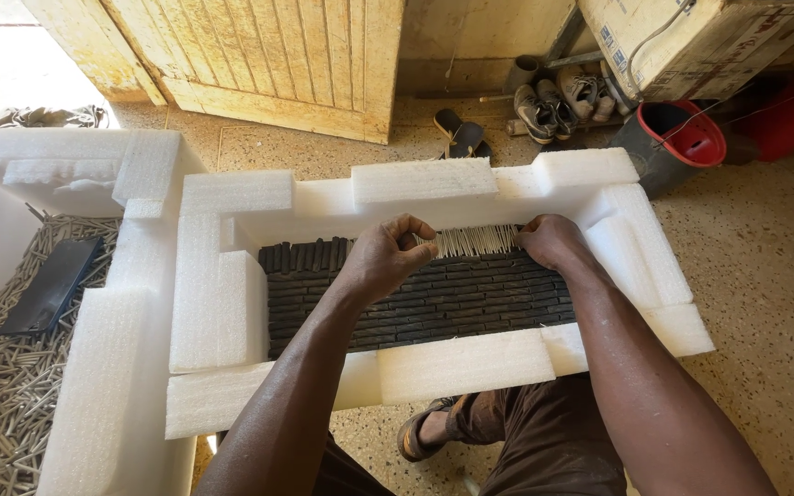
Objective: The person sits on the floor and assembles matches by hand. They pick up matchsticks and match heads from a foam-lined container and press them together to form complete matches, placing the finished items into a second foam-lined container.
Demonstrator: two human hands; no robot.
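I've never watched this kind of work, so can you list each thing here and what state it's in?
Left hand: curled, fingers on the pale sticks.
Right hand: gripping the sticks' other end.
Pale sticks: bunched in a row, held between both hands.
Dark rods: packed in neat rows.
White foam frame: lying flat, surrounding the rods.
Red bucket: tilted, open.
Loose sticks: scattered in a heap.

Both hands, left hand (383, 257) and right hand (551, 241), pinch a row of pale sticks (475, 241) (upright) over dark rods (434, 298) in a white foam frame (232, 303).

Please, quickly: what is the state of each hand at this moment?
Left hand: fingers curled, pinching the row of pale thin sticks.
Right hand: closed on the same row's other end.
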